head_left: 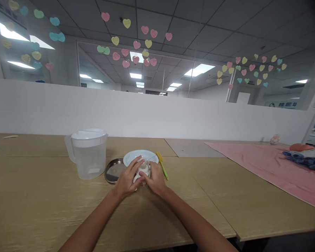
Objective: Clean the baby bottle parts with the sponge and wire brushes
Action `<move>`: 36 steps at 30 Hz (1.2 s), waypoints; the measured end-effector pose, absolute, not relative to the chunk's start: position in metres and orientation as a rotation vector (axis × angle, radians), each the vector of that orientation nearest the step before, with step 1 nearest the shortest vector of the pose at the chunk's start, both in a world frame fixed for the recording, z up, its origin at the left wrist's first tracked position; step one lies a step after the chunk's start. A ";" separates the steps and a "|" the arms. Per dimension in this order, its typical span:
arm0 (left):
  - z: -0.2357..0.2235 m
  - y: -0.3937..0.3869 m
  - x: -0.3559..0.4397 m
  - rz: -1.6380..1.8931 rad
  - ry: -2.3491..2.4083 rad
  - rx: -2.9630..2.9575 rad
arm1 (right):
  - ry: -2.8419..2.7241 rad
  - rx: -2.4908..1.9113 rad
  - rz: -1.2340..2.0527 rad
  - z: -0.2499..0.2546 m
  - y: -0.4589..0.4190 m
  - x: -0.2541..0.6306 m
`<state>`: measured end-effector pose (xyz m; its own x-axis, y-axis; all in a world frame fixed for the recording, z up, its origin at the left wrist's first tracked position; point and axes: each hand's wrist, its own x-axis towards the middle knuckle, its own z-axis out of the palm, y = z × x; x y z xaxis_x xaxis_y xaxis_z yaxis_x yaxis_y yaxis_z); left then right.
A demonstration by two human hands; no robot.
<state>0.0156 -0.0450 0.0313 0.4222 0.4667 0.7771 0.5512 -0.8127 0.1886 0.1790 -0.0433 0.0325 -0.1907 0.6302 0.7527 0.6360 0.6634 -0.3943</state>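
Observation:
Between my two hands is a white baby bottle (144,169) with a clear domed top, standing close to upright. My left hand (128,177) curls round its left side, the thumb at the front. From the right, my right hand (156,177) closes on it, its thumb near the other one. My fingers cover much of the bottle, and a bit of coloured pattern shows low down. Right behind it sits a white bowl (131,156). A round metal tray (110,172) lies beside my left hand. To the right of the bowl is a green-handled brush (163,170) with a yellow head.
A clear lidded pitcher (90,154) stands on the wooden table (55,210) at the left. A pink cloth (273,171) covers the right part, with blue-and-white fabric (303,158) on it. A grey mat (194,148) lies at the back by the white wall (147,115).

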 end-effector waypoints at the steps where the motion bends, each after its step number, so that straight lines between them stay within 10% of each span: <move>1: 0.030 -0.044 0.016 -1.341 -0.906 -2.583 | -1.870 -0.992 -0.015 0.032 -0.043 0.180; 36: 0.024 -0.044 0.029 -1.510 -0.884 -2.509 | -1.762 -0.762 0.168 0.033 -0.035 0.188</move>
